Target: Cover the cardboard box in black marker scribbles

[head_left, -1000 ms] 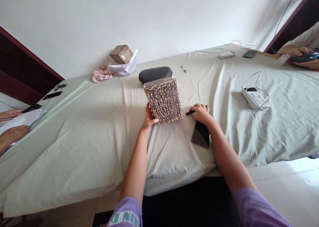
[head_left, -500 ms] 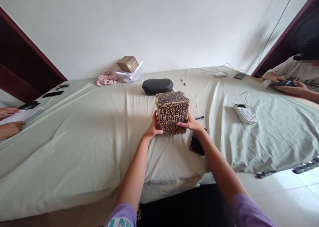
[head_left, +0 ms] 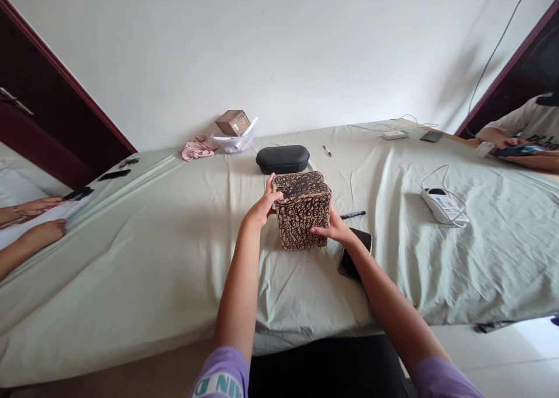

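A cardboard box (head_left: 303, 220) covered in black looped scribbles is between my two hands, above or on the cloth-covered table; whether its base touches the cloth I cannot tell. My left hand (head_left: 264, 205) grips its upper left edge, thumb at the top front corner. Lower down on the right, my right hand (head_left: 334, 227) clasps the side, with the thumb across the front face. Close to my right hand lie a black marker (head_left: 353, 215) and a dark phone (head_left: 351, 262), the phone partly covered by my forearm. Behind the box sits a black zip case (head_left: 282, 159).
Toward the wall are a pink cloth (head_left: 200, 147), a plastic bowl (head_left: 236, 142) bearing a small carton (head_left: 233, 122), and a pen (head_left: 327, 150). A white power strip (head_left: 444, 206) with its cord lies right. People's hands show at both sides, one pair with paper (head_left: 32, 223).
My left hand has moved from the box's lower left side up to its top left edge. The right hand keeps its hold. The whole view has shifted slightly.
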Demonstrator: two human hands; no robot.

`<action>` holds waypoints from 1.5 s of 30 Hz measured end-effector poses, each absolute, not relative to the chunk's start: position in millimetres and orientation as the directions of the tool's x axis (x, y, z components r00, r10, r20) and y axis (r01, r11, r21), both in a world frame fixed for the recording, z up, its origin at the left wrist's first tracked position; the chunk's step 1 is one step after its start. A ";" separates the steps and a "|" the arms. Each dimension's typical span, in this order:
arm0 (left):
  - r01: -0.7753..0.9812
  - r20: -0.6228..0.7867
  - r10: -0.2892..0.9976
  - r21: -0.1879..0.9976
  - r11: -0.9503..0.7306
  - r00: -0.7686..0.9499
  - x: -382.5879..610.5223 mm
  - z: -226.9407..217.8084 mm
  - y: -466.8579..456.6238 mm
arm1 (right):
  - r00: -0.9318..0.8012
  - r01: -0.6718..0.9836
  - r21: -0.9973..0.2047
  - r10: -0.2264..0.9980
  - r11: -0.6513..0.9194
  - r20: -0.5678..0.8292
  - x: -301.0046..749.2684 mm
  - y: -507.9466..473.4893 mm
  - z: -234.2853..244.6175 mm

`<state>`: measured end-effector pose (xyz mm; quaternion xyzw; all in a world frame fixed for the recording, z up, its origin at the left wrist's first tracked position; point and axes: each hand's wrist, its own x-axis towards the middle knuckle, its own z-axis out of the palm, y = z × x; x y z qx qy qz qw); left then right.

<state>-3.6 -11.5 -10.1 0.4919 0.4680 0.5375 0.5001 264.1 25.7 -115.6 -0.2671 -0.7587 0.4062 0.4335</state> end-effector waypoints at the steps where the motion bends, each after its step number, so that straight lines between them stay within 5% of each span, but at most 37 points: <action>1: -0.062 -0.001 1.000 0.998 -0.001 -0.029 -2.4 -6.7 -11.8 | -0.480 0.054 -0.840 0.752 0.539 0.452 264.3 26.1 -116.0; 3: -0.074 -0.128 0.991 0.989 0.126 -0.033 -0.4 -1.3 -14.5 | -0.475 0.043 -0.831 0.743 0.554 0.471 264.5 27.8 -117.5; 10: -0.172 -0.156 0.985 0.975 0.142 -0.068 3.7 -2.7 -11.2 | -0.448 0.071 -0.819 0.752 0.570 0.484 265.0 33.2 -123.0; 17: -0.273 0.297 0.954 0.921 -0.276 0.038 22.5 -79.9 2.4 | -0.372 0.187 -0.852 0.838 0.490 0.400 270.4 35.2 -128.3; 23: -0.168 0.275 0.959 0.944 -0.283 -0.075 20.8 -138.1 10.6 | -0.387 0.289 -0.840 0.859 0.459 0.335 298.3 37.6 -120.4; 29: -0.269 0.247 0.944 0.915 -0.302 -0.219 13.0 -151.9 13.3 | -0.316 0.789 -0.492 0.930 0.368 0.189 338.4 33.6 -120.3; 34: -0.264 0.262 0.955 0.920 -0.291 -0.140 19.2 -148.5 9.6 | -0.286 0.906 -0.296 0.953 0.303 0.102 322.9 34.6 -127.8; 45: -0.285 0.174 0.978 0.938 -0.200 -0.112 18.5 -122.1 -0.8 | -0.266 0.858 -0.431 0.959 0.281 0.097 310.0 38.0 -120.6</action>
